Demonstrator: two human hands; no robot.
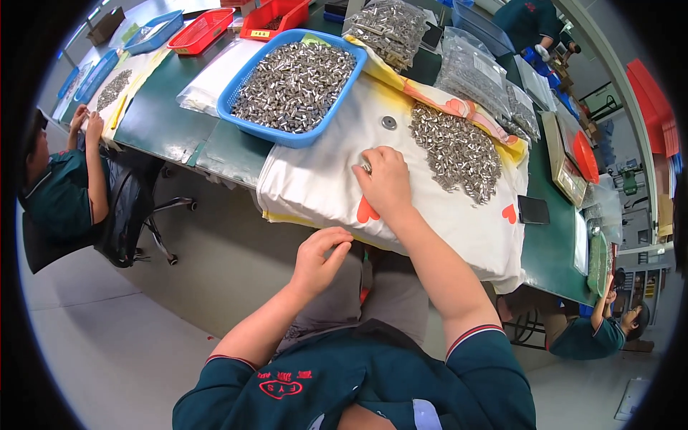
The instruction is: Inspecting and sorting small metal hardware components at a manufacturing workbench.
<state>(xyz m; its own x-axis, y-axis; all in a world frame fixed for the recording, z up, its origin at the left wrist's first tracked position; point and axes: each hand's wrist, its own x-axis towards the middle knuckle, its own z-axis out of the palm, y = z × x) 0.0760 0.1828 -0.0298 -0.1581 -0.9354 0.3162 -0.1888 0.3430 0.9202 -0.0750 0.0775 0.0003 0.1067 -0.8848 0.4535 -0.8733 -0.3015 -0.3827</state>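
My right hand (pixel 385 180) rests on the white cloth (pixel 308 179), its fingers curled around a small metal cylinder (pixel 366 168). Lower down, my left hand (pixel 320 261) hovers over my lap by the cloth's front edge. Its fingers and thumb are drawn together, and whatever may be between them is hidden. Just beyond my right hand lies a round grey metal disc (pixel 389 122) with a centre hole. A loose heap of small metal cylinders (pixel 459 152) is spread on the cloth to the right.
A blue basket (pixel 287 138) full of similar cylinders stands at the back left. Bags of metal parts (pixel 387 29) and a clear bag (pixel 469 68) line the back. A black flat square (pixel 533 211) lies on the right. Other people sit at both sides; red trays (pixel 203 32) stand farther left.
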